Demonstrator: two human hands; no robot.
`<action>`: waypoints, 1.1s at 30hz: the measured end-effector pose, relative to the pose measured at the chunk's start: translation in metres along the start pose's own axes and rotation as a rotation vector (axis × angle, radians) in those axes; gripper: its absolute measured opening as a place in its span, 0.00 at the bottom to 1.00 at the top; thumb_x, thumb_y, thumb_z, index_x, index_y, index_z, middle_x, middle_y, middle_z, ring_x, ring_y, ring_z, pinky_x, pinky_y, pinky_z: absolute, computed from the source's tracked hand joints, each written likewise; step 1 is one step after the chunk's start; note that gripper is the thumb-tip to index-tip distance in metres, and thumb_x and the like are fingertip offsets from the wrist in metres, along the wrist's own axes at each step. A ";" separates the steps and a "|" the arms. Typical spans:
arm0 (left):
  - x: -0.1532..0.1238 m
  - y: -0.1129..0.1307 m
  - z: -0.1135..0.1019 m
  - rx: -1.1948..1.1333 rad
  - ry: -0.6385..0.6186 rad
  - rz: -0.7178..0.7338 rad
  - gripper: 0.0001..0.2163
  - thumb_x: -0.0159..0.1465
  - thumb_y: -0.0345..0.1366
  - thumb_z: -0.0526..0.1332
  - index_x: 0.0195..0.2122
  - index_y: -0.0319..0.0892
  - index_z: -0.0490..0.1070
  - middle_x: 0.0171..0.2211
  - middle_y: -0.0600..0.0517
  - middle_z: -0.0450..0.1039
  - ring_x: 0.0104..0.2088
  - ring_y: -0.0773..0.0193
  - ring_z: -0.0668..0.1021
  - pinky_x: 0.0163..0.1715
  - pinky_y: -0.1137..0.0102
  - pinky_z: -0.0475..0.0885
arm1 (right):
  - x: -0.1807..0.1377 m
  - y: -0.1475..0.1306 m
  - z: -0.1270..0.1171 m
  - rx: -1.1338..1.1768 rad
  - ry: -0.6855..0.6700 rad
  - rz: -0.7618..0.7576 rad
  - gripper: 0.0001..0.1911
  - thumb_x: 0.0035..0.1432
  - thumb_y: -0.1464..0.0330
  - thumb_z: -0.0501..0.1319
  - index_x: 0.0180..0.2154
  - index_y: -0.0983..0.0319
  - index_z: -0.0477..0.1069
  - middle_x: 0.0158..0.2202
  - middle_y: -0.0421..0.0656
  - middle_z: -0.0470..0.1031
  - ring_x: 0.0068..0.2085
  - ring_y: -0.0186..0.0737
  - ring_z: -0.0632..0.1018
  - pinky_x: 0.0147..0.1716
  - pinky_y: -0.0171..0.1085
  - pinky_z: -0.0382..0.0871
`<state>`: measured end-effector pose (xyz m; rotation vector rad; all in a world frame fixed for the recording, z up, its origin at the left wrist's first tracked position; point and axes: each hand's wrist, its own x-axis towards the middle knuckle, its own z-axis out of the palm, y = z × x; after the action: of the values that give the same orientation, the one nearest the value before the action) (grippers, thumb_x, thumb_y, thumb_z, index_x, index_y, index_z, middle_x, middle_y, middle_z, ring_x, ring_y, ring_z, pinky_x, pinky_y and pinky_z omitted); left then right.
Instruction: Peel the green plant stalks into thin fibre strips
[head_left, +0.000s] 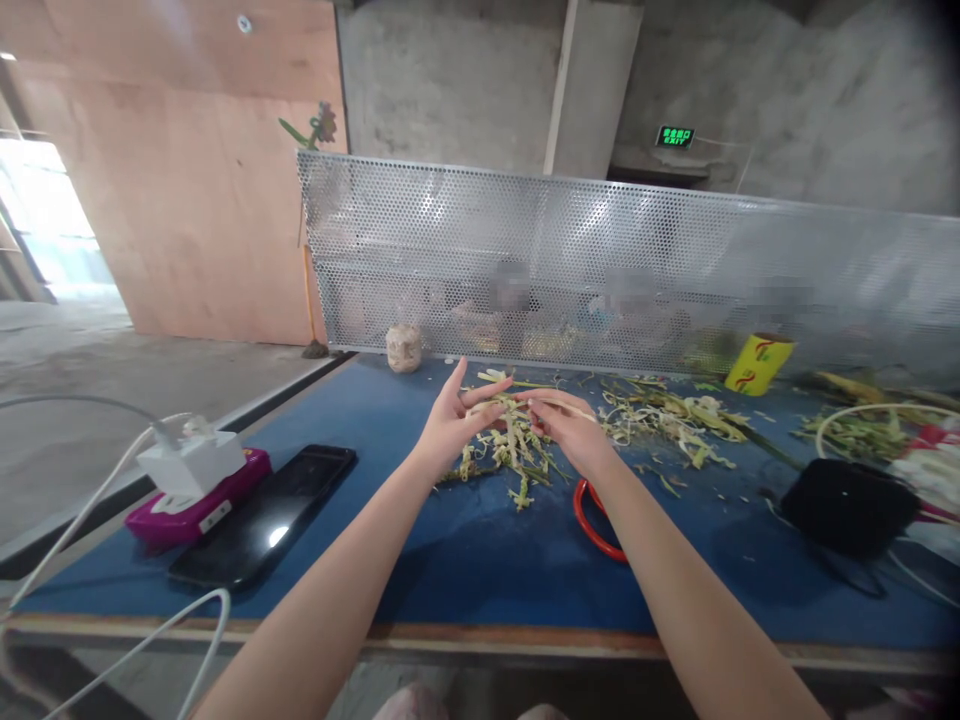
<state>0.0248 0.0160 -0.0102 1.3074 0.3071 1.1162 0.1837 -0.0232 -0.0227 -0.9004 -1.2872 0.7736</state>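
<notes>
Above the blue table, my left hand (448,422) has its thumb and a finger closed on a pale green plant stalk, with another finger stretched up. My right hand (568,428) pinches the same stalk from the other side, its fingertips close to those of the left. Beneath and between the hands lies a pile of yellowish-green plant scraps (517,455); where the held stalk ends and the pile begins is hard to tell. Close to my right forearm rests a red loop handle (600,545), partly hidden by the arm.
More plant scraps (679,415) lie to the right, near a yellow roll (759,364) and a black box-like object (847,508). A black phone (266,515), a purple power strip (199,510) and white cables are at left. A perforated metal screen (450,230) borders the back; people sit behind it.
</notes>
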 end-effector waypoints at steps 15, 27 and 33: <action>-0.001 0.004 -0.001 -0.115 -0.015 0.054 0.44 0.55 0.24 0.59 0.59 0.49 0.23 0.54 0.40 0.61 0.45 0.57 0.73 0.39 0.63 0.70 | -0.003 -0.004 -0.001 -0.103 -0.117 0.010 0.06 0.46 0.65 0.62 0.29 0.58 0.73 0.26 0.39 0.71 0.24 0.31 0.66 0.25 0.34 0.59; -0.002 0.001 -0.003 0.086 -0.110 0.057 0.48 0.54 0.25 0.60 0.56 0.56 0.16 0.59 0.42 0.48 0.31 0.74 0.75 0.37 0.71 0.70 | 0.004 0.004 -0.003 -0.056 -0.170 0.118 0.14 0.51 0.57 0.55 0.30 0.60 0.70 0.24 0.39 0.64 0.21 0.29 0.62 0.20 0.32 0.55; -0.002 -0.004 -0.002 0.245 -0.184 0.034 0.49 0.54 0.26 0.60 0.54 0.55 0.11 0.58 0.39 0.50 0.23 0.79 0.70 0.30 0.74 0.71 | 0.002 -0.003 -0.003 -0.341 -0.076 0.103 0.15 0.48 0.56 0.57 0.25 0.62 0.69 0.19 0.36 0.61 0.21 0.29 0.61 0.21 0.32 0.53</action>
<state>0.0244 0.0160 -0.0155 1.6258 0.2920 0.9998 0.1871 -0.0230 -0.0192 -1.2278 -1.4755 0.6830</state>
